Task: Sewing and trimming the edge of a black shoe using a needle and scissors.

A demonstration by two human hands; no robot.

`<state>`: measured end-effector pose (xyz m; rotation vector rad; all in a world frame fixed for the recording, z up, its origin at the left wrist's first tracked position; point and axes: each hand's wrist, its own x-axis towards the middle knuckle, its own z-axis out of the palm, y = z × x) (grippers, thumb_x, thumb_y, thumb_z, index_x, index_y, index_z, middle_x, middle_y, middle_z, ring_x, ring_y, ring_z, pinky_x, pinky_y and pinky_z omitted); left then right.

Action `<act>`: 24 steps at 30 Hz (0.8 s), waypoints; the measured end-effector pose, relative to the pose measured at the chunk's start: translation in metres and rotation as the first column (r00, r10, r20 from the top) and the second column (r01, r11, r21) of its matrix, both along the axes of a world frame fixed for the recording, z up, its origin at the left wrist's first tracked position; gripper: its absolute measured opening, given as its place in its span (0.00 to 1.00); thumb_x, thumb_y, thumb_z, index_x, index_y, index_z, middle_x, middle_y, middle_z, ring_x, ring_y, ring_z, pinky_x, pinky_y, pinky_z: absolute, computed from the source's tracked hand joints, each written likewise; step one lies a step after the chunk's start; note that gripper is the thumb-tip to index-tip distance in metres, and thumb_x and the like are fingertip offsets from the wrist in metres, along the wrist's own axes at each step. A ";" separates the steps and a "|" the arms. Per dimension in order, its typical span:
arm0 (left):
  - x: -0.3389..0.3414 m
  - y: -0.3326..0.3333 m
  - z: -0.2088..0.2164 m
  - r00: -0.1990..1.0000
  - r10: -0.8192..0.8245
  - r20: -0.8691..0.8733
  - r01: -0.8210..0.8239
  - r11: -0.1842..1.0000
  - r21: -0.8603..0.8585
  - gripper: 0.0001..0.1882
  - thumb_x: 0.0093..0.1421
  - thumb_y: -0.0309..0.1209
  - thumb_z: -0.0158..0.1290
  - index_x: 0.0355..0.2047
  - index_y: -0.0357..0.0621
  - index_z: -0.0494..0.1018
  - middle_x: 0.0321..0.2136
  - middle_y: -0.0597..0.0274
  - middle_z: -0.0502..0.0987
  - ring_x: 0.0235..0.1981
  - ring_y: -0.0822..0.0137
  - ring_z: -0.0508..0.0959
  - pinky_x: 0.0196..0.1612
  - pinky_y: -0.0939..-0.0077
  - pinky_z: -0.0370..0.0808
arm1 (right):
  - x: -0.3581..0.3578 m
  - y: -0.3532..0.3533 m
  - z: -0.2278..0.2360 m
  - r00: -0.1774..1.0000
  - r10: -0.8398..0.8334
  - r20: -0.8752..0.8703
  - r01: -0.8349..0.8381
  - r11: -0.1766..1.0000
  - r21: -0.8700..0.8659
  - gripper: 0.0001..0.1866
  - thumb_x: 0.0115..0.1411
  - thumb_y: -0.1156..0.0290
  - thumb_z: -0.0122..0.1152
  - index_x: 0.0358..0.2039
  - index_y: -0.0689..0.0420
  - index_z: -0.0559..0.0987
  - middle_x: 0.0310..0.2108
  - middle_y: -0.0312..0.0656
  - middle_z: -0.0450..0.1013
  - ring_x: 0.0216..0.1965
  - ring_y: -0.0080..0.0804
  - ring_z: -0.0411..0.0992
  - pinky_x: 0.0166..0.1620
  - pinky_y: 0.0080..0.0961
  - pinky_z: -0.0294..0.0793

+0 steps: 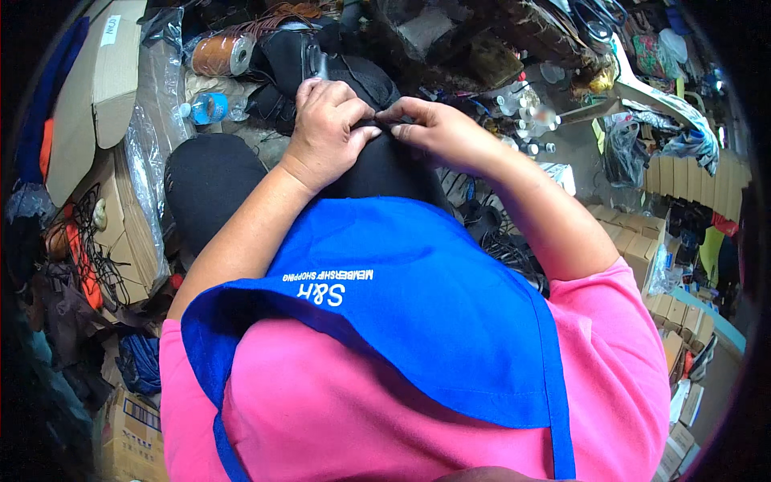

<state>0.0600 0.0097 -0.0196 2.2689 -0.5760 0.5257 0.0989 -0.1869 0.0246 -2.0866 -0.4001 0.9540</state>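
Over my black-clad lap, both hands come close together. My left hand has thumb and fingers pinched, its fingertips against something dark. From the other side my right hand pinches at the same spot, the two sets of fingertips almost touching. What sits between them is too small and dark against the black cloth to name. Just beyond the hands lies a bulky black item of fabric with a glossy strip, perhaps a shoe or bag part; its kind is unclear. A blue apron covers my front below the wrists.
At the far left are a spool of orange-brown thread and a blue-labelled plastic bottle. Cardboard sheets lean along the left. Several small bottles stand to the right, near a clear plastic bag and stacked cardboard boxes.
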 end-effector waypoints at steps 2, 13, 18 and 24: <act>0.001 0.002 -0.003 1.000 -0.001 0.007 0.001 1.000 0.016 0.11 0.39 0.31 0.64 0.25 0.45 0.76 0.25 0.62 0.70 0.33 0.60 0.72 0.48 0.63 0.62 | -0.016 0.004 -0.014 0.771 0.170 0.614 -0.119 0.985 -0.124 0.15 0.59 0.66 0.52 0.48 0.50 0.73 0.27 0.45 0.73 0.26 0.41 0.73 0.30 0.35 0.72; -0.003 0.004 -0.004 0.996 0.067 -0.053 -0.065 0.997 0.037 0.09 0.43 0.33 0.63 0.26 0.47 0.77 0.26 0.64 0.70 0.35 0.62 0.72 0.51 0.63 0.61 | -0.029 -0.038 0.050 0.816 -0.214 -0.537 0.397 0.882 0.252 0.20 0.63 0.63 0.50 0.54 0.54 0.70 0.26 0.29 0.66 0.26 0.11 0.59 0.25 0.09 0.56; -0.004 0.003 -0.001 0.997 0.031 -0.077 -0.033 0.999 -0.023 0.11 0.41 0.33 0.65 0.26 0.45 0.77 0.26 0.64 0.72 0.35 0.62 0.72 0.51 0.64 0.61 | -0.033 -0.028 0.028 0.993 -0.119 -0.001 0.118 0.979 0.164 0.18 0.63 0.66 0.52 0.53 0.56 0.71 0.35 0.35 0.72 0.34 0.15 0.66 0.37 0.15 0.67; -0.004 0.004 -0.002 0.998 0.036 -0.059 -0.038 0.999 -0.037 0.13 0.39 0.32 0.66 0.27 0.46 0.77 0.27 0.64 0.72 0.36 0.61 0.72 0.51 0.64 0.61 | -0.020 -0.017 0.023 0.989 -0.035 0.142 0.029 0.999 0.044 0.17 0.63 0.67 0.51 0.52 0.57 0.72 0.41 0.39 0.74 0.40 0.22 0.69 0.46 0.23 0.69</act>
